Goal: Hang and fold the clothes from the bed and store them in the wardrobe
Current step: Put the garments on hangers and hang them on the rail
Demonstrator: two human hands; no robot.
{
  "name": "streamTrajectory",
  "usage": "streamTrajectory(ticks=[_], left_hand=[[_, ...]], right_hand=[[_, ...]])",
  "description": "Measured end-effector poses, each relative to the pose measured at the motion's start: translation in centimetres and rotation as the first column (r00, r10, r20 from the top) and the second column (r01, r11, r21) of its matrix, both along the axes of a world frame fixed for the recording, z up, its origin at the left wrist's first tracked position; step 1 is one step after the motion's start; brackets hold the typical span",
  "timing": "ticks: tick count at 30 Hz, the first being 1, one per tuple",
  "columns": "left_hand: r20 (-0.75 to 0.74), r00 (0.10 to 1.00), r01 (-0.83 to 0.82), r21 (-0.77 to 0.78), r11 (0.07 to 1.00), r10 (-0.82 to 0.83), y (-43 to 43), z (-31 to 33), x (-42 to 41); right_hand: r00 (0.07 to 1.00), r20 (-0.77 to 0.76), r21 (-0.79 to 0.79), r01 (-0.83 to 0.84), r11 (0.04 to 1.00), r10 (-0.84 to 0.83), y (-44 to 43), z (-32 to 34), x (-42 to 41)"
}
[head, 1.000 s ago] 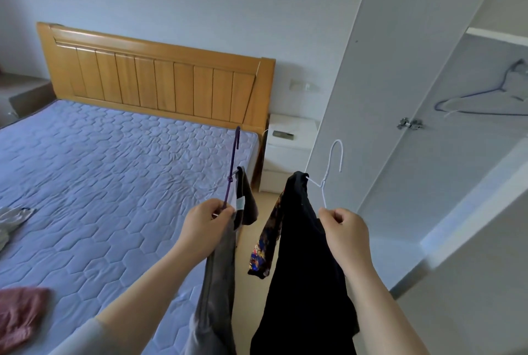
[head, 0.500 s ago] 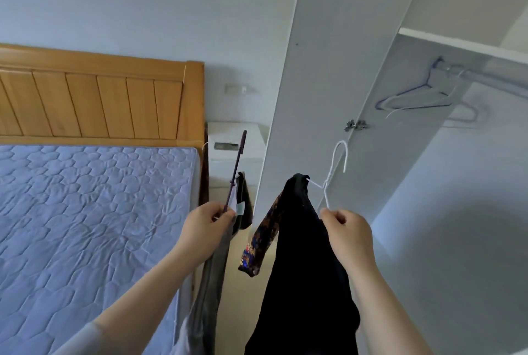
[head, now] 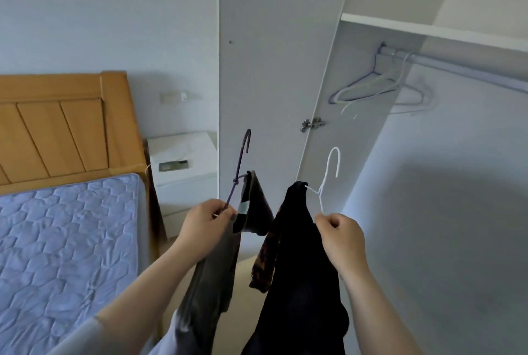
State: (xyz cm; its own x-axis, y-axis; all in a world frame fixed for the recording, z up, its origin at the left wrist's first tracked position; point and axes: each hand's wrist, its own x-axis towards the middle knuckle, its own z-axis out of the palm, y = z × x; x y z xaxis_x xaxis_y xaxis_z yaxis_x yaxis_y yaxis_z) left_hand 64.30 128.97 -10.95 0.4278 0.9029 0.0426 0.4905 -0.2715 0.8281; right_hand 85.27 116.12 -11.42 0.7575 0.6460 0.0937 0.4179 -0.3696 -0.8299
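Two loaded hangers are in hand, one per hand. The left hand (head: 205,229) pinches the purple hanger (head: 241,160) low on its neck, fingers curled tight round the wire. A grey garment (head: 217,283) hangs from it. The right hand (head: 340,237) pinches the white hanger (head: 333,171) the same way, fingers closed on the wire. It carries a black garment (head: 300,269) with a patterned strip (head: 265,263) trailing on its left. Both hooks stand upright in front of the open wardrobe door (head: 271,68), below and left of the rail (head: 463,67) at far right. Empty hangers (head: 368,86) sit at the rail's left end. The bed (head: 65,234) lies at left.

Recommended procedure, by judgement:

1. Hang one item at a time. Start with the white hanger, which is nearer the rail.
2. Turn the hook so its opening faces the rail before lifting.
3. Aim right of the empty hangers, on bare rail, to avoid tangling.
4. Hold the pinch until the hook seats fully, then let go.
5. Hold the purple hanger level meanwhile; the grey garment looks bunched to one side and may slide off.
6. Watch that the strip does not snag on the door edge.
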Motion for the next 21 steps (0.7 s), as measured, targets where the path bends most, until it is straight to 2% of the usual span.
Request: streamTrajectory(ticks=[13,21], left_hand=[[0.000,0.971,0.240,0.050,0.969,-0.241,9.4,0.9,12.4],[0.008,0.872,0.488,0.053,0.871,-0.489,16.3,1.9,20.2]], right_hand=[[0.961,0.084,-0.014,0.266,0.964,-0.264,4.2,1.0,8.8],[0.888,0.136,-0.043,0.448,0.893,-0.439,7.5,2.1,12.3]])
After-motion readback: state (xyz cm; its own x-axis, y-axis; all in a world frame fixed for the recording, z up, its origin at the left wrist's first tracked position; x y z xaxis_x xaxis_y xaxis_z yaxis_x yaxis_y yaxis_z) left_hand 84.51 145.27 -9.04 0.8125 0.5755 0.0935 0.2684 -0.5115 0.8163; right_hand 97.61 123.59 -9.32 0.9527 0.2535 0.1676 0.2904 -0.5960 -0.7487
